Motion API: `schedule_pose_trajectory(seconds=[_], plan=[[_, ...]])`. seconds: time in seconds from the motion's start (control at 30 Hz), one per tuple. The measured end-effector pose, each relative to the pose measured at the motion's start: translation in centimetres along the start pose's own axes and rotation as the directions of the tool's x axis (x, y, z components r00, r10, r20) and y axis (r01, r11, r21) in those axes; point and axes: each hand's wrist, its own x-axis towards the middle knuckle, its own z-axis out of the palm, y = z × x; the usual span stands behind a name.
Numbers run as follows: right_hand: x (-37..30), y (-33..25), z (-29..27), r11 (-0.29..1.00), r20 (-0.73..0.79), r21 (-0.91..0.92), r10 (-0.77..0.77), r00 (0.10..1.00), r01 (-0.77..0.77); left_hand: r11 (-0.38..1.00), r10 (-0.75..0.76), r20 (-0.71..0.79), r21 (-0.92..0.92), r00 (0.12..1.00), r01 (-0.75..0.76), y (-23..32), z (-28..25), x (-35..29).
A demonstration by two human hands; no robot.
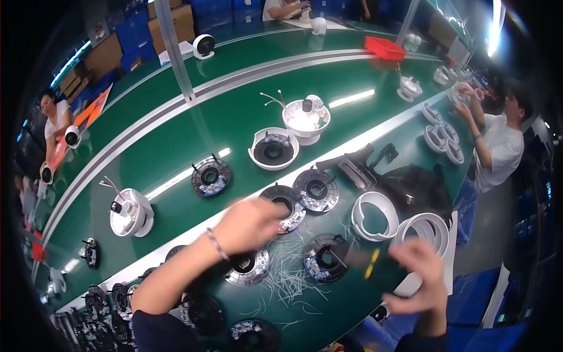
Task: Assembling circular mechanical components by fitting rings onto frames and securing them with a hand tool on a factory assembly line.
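Note:
My left hand (pixel 253 224), a bracelet on its wrist, closes its fingers at the near edge of a black ring-shaped part (pixel 293 220) with a circuit board on it; blur hides the exact grip. In my right hand (pixel 423 273) is a dark tool with a yellow band (pixel 372 264), blurred. Its thin tip points at a second black ring part (pixel 321 271) lying on the green table. Another such ring (pixel 316 202) overlaps the far side of the one at my left hand. Beneath my left wrist lies one more ring part (pixel 253 273).
Cut white strips (pixel 290 281) litter the table between the rings. White round housings (pixel 375 216) and a black bag (pixel 410 182) occupy the right. Along the green belt stand white lamp-like bases (pixel 308 120). Several black parts crowd the lower left. A person (pixel 498 135) works at right.

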Motion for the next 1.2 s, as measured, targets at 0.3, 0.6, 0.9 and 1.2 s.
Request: schedule_pose_trajectory(seconds=[0.3, 0.6, 0.9, 1.2], plan=[[-13.1, 0.5, 9.0, 0.995, 0.056, -0.036, 0.091, 0.994, -0.089, 0.597, -0.737, -0.385, 0.015, 0.555, 0.802, -15.1, -0.2, -1.2], [-9.4, 0.5, 7.3, 0.993, 0.023, -0.100, -0.062, 0.998, 0.064, 0.230, -0.887, 0.104, -0.745, 0.450, 0.626, -9.3, -3.5, -1.9], [-1.1, 9.0, 1.7, 0.689, 0.062, -0.705, 0.293, 0.954, -0.166, -0.060, -0.779, 0.124, -0.991, 0.614, 0.124, 6.0, -2.9, -15.1], [2.4, 2.7, 3.4, 0.816, -0.046, -0.573, -0.122, 0.991, 0.074, 0.194, -0.893, -0.275, -0.950, 0.357, -0.246, 13.1, -1.5, -25.3]])
